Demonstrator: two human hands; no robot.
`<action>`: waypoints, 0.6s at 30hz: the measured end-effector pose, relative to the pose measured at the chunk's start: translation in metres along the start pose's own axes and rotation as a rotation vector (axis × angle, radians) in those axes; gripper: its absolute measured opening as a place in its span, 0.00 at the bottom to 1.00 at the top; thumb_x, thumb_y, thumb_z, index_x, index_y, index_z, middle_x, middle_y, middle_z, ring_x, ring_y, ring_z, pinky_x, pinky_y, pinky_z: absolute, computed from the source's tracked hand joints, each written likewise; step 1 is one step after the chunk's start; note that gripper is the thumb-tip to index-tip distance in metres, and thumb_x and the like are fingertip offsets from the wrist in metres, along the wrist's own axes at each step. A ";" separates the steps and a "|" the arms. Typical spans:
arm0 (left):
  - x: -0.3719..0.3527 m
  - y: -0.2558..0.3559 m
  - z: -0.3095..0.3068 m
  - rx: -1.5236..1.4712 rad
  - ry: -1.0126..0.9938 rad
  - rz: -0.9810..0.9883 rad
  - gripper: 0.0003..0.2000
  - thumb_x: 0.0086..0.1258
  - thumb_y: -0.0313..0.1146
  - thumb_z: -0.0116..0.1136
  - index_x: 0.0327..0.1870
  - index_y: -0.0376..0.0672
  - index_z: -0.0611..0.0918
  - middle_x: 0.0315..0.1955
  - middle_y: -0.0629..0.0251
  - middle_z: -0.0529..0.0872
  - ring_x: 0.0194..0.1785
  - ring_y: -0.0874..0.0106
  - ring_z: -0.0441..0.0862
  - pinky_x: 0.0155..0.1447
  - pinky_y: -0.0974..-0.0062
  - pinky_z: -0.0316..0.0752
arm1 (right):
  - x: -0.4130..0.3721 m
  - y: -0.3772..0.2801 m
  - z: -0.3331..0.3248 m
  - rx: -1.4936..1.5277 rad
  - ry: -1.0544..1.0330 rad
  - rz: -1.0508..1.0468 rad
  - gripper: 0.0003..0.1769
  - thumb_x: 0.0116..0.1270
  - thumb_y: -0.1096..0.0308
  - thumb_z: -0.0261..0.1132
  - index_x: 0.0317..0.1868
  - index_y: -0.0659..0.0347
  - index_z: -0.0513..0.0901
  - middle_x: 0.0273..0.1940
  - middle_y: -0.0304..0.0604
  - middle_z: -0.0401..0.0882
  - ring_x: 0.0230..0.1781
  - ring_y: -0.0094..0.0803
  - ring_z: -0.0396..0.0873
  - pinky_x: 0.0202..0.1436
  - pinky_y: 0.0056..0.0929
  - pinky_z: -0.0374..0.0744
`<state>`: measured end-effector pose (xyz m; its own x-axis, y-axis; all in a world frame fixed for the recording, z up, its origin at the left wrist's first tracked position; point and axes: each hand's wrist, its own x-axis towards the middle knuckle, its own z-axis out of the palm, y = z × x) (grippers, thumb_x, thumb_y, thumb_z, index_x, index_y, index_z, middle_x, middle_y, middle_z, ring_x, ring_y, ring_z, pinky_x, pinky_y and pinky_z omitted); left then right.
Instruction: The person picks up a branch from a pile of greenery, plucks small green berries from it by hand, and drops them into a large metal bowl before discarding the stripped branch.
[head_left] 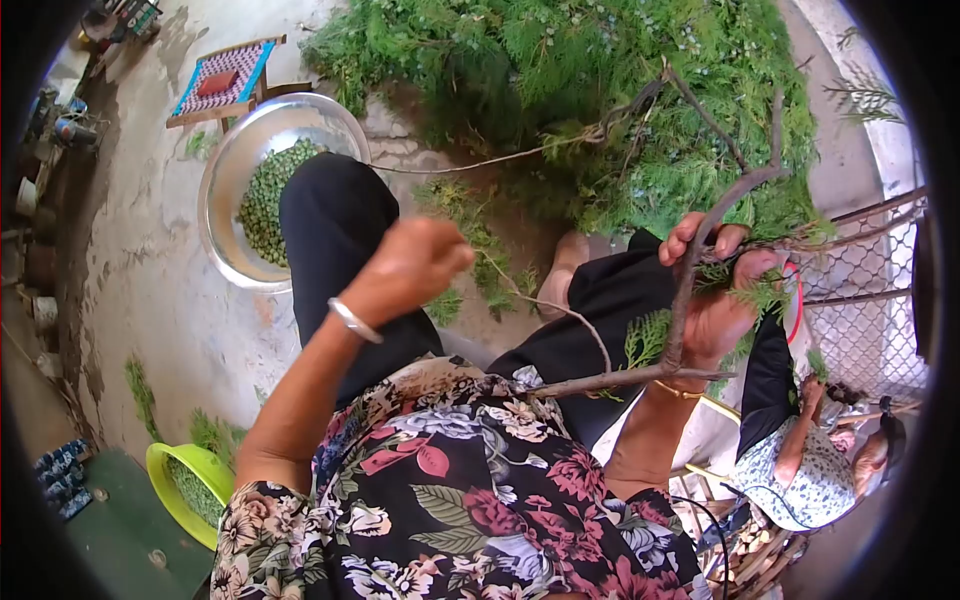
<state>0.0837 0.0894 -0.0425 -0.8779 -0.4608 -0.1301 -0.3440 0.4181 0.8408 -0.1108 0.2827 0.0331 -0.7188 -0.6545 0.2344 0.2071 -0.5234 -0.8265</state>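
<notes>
My right hand [722,305] is wrapped round a forked, mostly bare conifer branch [690,270] with a few green sprigs. One fork of the branch lies across my lap, and a thin curved twig [580,318] rises from it. My left hand [418,262], with a silver bangle at the wrist, is raised over my left knee. Its fingers are curled closed and slightly blurred; what they hold, if anything, cannot be made out. Beyond that knee stands a wide metal basin [222,225] holding many small green cones [272,200].
A large heap of leafy conifer branches [560,90] lies ahead. A small woven stool [225,80] stands behind the basin. At lower left is a yellow-green tub [165,480] with green pieces inside. Another person [800,465] sits at right, near a wire mesh fence [855,300].
</notes>
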 end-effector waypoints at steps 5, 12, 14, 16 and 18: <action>0.002 -0.027 0.089 -0.797 -0.275 -0.731 0.22 0.70 0.41 0.52 0.37 0.21 0.73 0.30 0.42 0.80 0.32 0.57 0.82 0.39 0.60 0.78 | -0.005 -0.010 0.009 -0.001 -0.042 -0.030 0.27 0.68 0.41 0.51 0.32 0.60 0.69 0.35 0.59 0.73 0.32 0.44 0.73 0.36 0.37 0.74; 0.063 -0.039 0.131 -1.698 0.024 -0.527 0.11 0.68 0.19 0.50 0.49 0.28 0.69 0.43 0.44 0.79 0.41 0.61 0.83 0.41 0.70 0.83 | -0.012 -0.003 0.002 -0.022 -0.008 -0.035 0.26 0.68 0.41 0.52 0.32 0.59 0.69 0.35 0.56 0.74 0.32 0.42 0.74 0.37 0.36 0.75; 0.074 -0.027 0.107 -1.652 0.026 -0.360 0.10 0.69 0.20 0.50 0.49 0.31 0.69 0.42 0.46 0.80 0.39 0.64 0.83 0.39 0.72 0.83 | -0.010 0.001 0.007 -0.131 0.069 -0.062 0.24 0.68 0.45 0.54 0.33 0.61 0.70 0.33 0.53 0.76 0.30 0.38 0.76 0.35 0.34 0.77; 0.084 -0.006 0.084 -1.578 0.082 -0.190 0.14 0.70 0.21 0.49 0.55 0.37 0.70 0.39 0.53 0.83 0.32 0.74 0.81 0.32 0.81 0.78 | -0.010 0.006 0.003 -0.199 0.138 -0.026 0.22 0.69 0.47 0.55 0.35 0.62 0.71 0.33 0.53 0.78 0.29 0.37 0.77 0.34 0.32 0.78; 0.088 0.008 0.068 -1.425 0.134 -0.082 0.16 0.70 0.21 0.47 0.58 0.37 0.69 0.39 0.54 0.83 0.31 0.75 0.81 0.31 0.82 0.76 | -0.006 0.014 -0.002 -0.257 0.207 0.006 0.20 0.70 0.50 0.55 0.36 0.62 0.72 0.32 0.53 0.79 0.28 0.36 0.79 0.33 0.31 0.79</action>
<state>-0.0192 0.1058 -0.0828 -0.8075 -0.5470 -0.2208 0.3003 -0.7034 0.6443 -0.1046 0.2805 0.0187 -0.8430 -0.5189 0.1420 0.0566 -0.3480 -0.9358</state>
